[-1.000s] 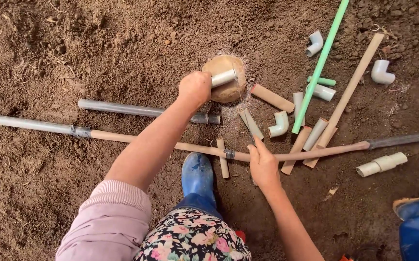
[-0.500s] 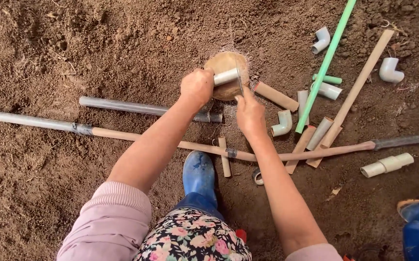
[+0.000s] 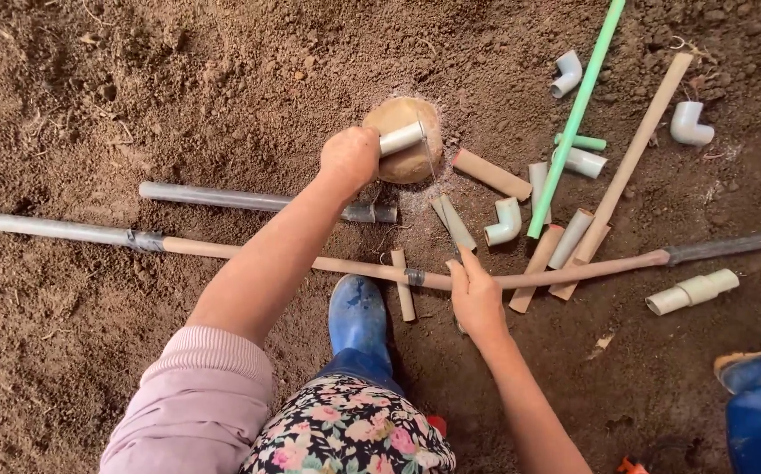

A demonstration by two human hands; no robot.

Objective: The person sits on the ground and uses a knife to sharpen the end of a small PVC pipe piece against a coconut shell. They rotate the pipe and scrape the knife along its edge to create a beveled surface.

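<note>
Left hand [image 3: 350, 158] grips a short white pipe piece [image 3: 400, 138] braced on a round stone [image 3: 407, 140]; right hand [image 3: 477, 298], fingers curled loosely, rests on the long pipe [image 3: 310, 262] nearer. Cutting looks underway; steady bracing seems needed next.

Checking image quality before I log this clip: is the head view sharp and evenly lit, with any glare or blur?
Head view: soft, even daylight with only faint shadows; no glare, even on the grey pipe; left hand and right hand show no motion blur; soil stays sharp.
</note>
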